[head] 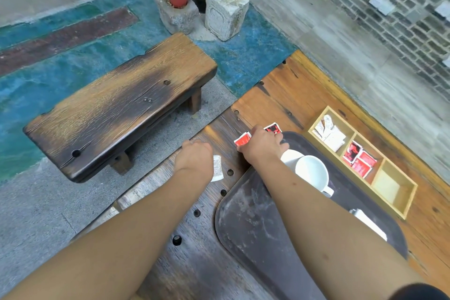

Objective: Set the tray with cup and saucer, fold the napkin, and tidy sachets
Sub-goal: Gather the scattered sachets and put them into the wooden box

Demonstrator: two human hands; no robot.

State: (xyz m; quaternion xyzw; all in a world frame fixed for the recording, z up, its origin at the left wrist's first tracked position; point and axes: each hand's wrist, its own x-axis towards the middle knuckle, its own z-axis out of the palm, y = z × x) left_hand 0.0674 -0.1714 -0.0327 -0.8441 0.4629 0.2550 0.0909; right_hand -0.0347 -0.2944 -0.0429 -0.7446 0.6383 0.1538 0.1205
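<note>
Two red sachets (243, 140) under right hand (261, 145), fingers pinching | left hand (196, 156) fingers unclear | print unreadable

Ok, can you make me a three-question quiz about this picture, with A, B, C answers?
1. Where is the white cup?
A. on the dark tray
B. on the bench
C. in the wooden box

2. How many compartments does the wooden organizer box have?
A. two
B. three
C. five

3. What is the right hand doing?
A. lifting the cup
B. resting on red sachets
C. folding a napkin

Answers:
1 A, the cup stands inside the tray's rim.
2 B, two dividers split it in three.
3 B, red packets poke out from under the hand on the table.
</note>
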